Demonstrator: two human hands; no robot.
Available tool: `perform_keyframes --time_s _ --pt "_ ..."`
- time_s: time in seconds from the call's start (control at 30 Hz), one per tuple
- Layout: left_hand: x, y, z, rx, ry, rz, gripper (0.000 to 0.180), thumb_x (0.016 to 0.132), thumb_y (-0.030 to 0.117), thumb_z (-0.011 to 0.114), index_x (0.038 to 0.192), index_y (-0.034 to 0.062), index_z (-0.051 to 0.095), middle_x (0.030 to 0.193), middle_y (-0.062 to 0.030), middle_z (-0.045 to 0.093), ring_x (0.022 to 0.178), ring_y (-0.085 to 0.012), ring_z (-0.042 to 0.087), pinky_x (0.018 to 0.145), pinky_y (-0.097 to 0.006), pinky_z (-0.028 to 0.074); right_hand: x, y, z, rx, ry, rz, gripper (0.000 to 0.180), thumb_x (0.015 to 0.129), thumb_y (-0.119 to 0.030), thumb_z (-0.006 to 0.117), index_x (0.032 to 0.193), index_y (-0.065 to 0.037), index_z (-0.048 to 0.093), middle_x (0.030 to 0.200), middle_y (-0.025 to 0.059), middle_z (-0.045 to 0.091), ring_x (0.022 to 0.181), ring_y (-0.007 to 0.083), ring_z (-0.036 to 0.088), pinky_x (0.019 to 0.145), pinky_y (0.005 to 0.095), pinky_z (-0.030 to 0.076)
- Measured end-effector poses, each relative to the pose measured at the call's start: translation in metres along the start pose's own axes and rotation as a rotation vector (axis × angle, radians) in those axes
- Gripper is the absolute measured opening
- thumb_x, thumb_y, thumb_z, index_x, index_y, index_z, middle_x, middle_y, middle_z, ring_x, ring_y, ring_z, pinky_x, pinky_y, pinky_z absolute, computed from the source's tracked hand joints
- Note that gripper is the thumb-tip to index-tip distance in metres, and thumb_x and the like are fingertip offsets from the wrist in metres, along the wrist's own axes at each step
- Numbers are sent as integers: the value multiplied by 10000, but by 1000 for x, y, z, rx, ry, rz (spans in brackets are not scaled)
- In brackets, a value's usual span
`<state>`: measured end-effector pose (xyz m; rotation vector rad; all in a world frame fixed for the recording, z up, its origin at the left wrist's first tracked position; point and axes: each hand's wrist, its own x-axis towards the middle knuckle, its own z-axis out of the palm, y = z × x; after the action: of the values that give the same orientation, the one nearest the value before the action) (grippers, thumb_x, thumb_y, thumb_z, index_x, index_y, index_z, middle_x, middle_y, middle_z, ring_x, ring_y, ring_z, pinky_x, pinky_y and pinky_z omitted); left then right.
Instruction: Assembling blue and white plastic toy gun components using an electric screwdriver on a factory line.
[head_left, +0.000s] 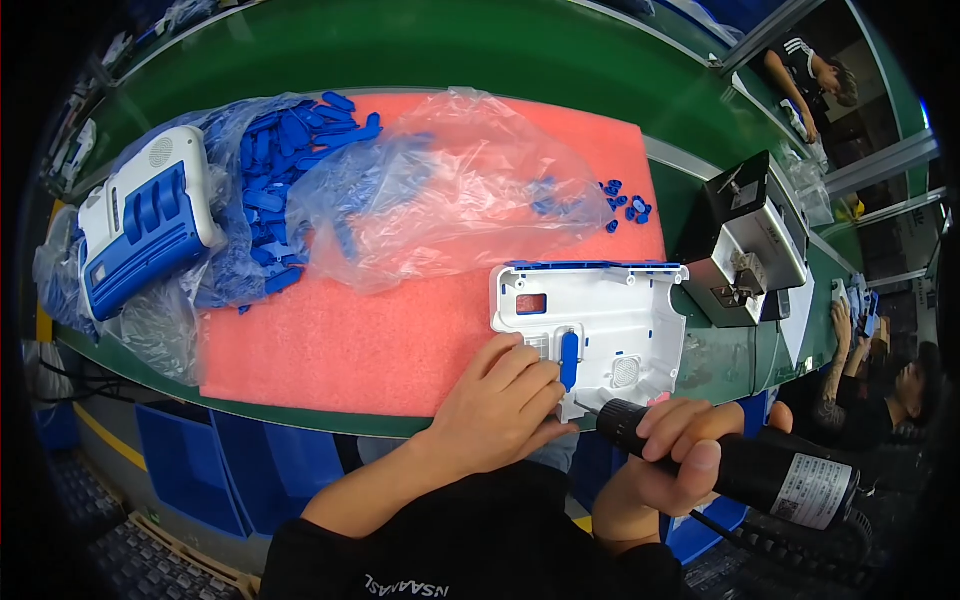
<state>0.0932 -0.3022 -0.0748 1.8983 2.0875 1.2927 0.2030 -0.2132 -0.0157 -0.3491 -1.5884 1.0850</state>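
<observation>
A white plastic housing (600, 345), with its hollow inside facing up and a blue strip along its far edge, lies at the mat's near right edge. My left hand (505, 400) grips its near left side with curled fingers. Beside those fingertips, a small blue clip-like part (569, 361) sits inside the housing. My right hand (675, 465) is wrapped round a black corded electric screwdriver (775, 475). The tool lies nearly level, its bit pointing left at the housing's near edge by my left fingers. Whether the tip touches a screw is too small to tell.
A pink foam mat (330, 360) covers the green bench. Clear bags (440, 200) hold many blue parts (275, 190). An assembled white-and-blue case (150, 220) rests on the left. Small blue pieces (638, 208) lie near a metal box-shaped device (745, 240). Co-workers sit at the right.
</observation>
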Motion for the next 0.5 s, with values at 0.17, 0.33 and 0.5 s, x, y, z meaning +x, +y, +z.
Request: perform_keyframes --time_s 0.17,0.33,0.5 --pt "1 2 -3 -20 50 46 426 623 301 753 961 89 604 961 -43 542 914 -232 490 908 -424 383 8 -2 4 51 9 -32 608 839 -173 502 1324 -36 161 617 28 404 406 100 400 412 255 414" --pt "-1 -1 1 -15 53 58 340 650 264 740 927 109 622 944 -19 561 887 -219 500 908 -415 384 3 -10 8 105 18 -60 605 854 -179 488 1337 -33 155 623 19 389 408 89 389 400 243 404" --pt "-1 -1 0 -45 60 60 316 649 238 742 909 102 624 924 -13 569 894 -218 506 908 -415 386 13 -11 7 161 20 -86 602 868 -186 474 1350 -30 150 629 10 373 409 77 379 388 231 394"
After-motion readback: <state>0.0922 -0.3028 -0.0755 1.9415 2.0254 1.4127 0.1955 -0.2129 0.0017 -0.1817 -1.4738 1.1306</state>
